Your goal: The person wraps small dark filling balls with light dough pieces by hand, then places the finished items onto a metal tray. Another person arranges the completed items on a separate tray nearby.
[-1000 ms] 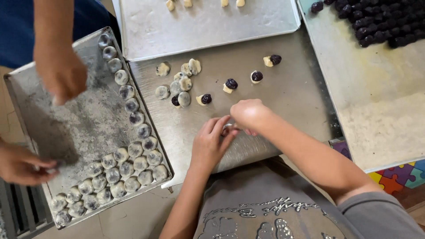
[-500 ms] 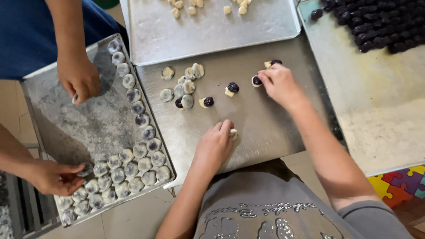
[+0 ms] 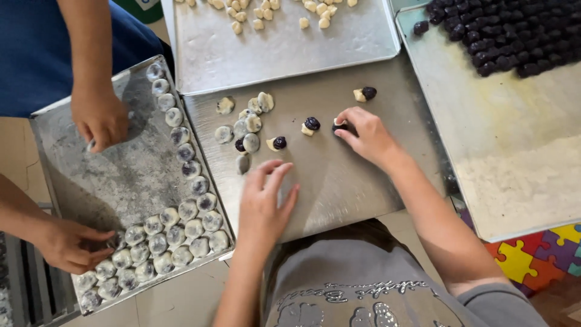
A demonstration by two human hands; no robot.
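Observation:
My right hand [image 3: 368, 137] pinches a small pale dough piece with a dark filling ball [image 3: 339, 126] on the steel work tray [image 3: 345, 188]. Fingers spread and holding nothing, my left hand [image 3: 264, 203] rests on the tray just below a filled dough ball [image 3: 243, 162]. Above that ball lies a cluster of finished pale balls [image 3: 247, 123]. Between my hands sit two more dough-and-filling pairs [image 3: 310, 125] [image 3: 276, 143], and a third pair [image 3: 365, 93] lies farther back.
On the left, a floured tray [image 3: 115, 175] holds rows of filled balls [image 3: 175, 233]; another person's hands [image 3: 100, 118] [image 3: 74, 245] work over it. A back tray [image 3: 284, 48] carries dough bits. The right tray [image 3: 514, 157] holds dark filling balls [image 3: 508, 27] and flour.
My right hand left my left hand and reached up to a dough-and-filling pair. My left hand opened and shifted toward the cluster, where a ball now lies. The other person's hands shifted slightly.

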